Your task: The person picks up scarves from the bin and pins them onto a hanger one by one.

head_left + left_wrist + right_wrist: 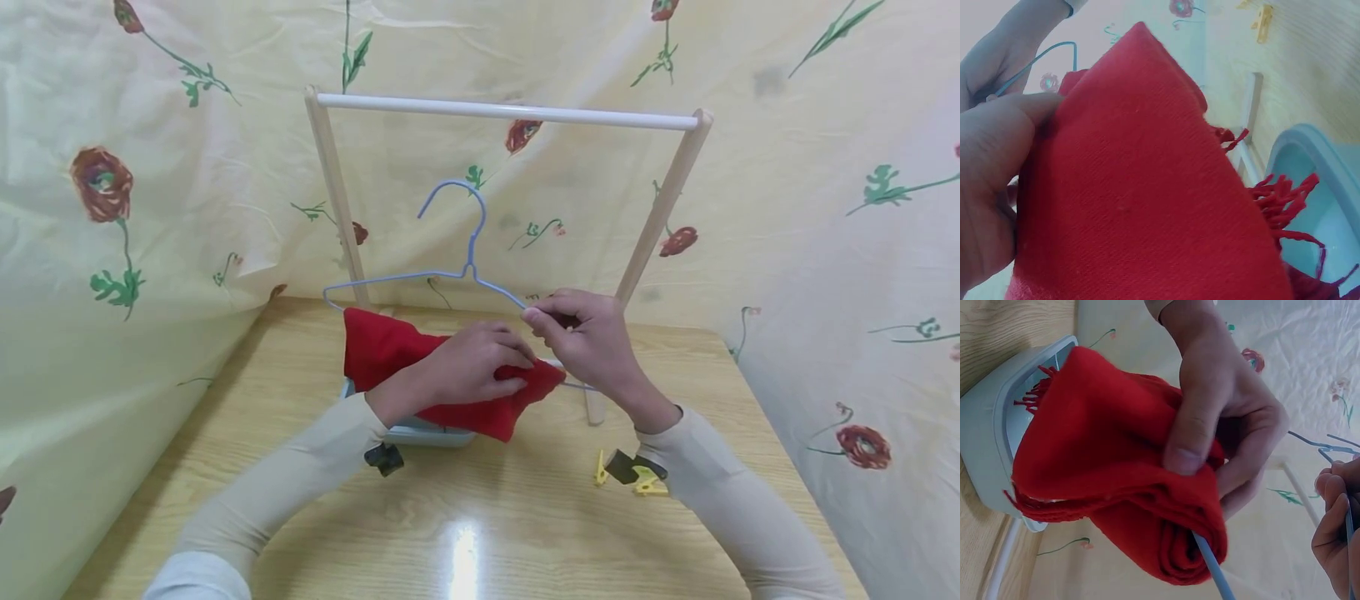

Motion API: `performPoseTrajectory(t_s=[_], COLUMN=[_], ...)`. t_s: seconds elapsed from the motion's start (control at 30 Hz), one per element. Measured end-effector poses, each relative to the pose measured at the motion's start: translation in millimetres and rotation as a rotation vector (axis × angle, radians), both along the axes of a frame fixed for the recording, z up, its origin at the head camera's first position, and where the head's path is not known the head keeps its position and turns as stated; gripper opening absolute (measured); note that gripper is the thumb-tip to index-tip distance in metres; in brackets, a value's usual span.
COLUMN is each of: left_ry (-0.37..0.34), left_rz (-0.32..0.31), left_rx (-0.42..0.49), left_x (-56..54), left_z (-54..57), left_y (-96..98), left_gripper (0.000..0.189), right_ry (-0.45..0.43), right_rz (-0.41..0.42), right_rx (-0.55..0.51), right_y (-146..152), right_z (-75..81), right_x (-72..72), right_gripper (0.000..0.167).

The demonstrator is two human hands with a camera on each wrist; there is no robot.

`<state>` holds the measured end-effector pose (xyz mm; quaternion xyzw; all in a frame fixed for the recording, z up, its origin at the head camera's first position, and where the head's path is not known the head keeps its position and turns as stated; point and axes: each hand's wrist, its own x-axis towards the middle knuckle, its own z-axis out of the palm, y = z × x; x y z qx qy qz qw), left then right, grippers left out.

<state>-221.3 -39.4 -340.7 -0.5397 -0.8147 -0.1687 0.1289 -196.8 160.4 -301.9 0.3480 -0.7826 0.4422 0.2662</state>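
Note:
A red scarf (382, 346) with fringed ends is folded over the lower bar of a blue wire hanger (472, 250). My left hand (468, 362) grips the scarf, the thumb (1186, 447) pressed on its folded layers in the right wrist view. From those layers the hanger's bar (1215, 569) sticks out. My right hand (592, 337) pinches the hanger's sloping right arm between thumb and fingers, and the hook points up. Red fringe (1282, 200) hangs at a light blue basin (1310, 140), which the scarf partly hides in the head view.
Behind the hanger stands a rack with wooden posts (663, 208) and a white top rail (510, 110). Yellow clothespins (601, 468) lie on the wooden table (360, 533) by the right wrist. Flowered cloth (180, 167) hangs around the table's back and sides.

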Motion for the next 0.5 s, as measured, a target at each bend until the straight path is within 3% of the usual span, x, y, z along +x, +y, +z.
performPoseTrajectory(t_s=[0.2,0.5], left_ry=[-0.013,-0.240], left_rz=[-0.052,0.015], left_rx=[0.120,0.445], left_x=[-1.5,0.3], left_z=[-2.1,-5.7], left_y=[-2.8,-0.5], left_gripper=[0.027,0.017], right_ry=[-0.015,-0.030], right_rz=[0.002,-0.007], right_rx=[-0.001,0.043], right_y=[-0.4,-4.0], right_z=[-0.2,-1.3], right_x=[0.4,-1.5], right_gripper=[0.004,0.006])
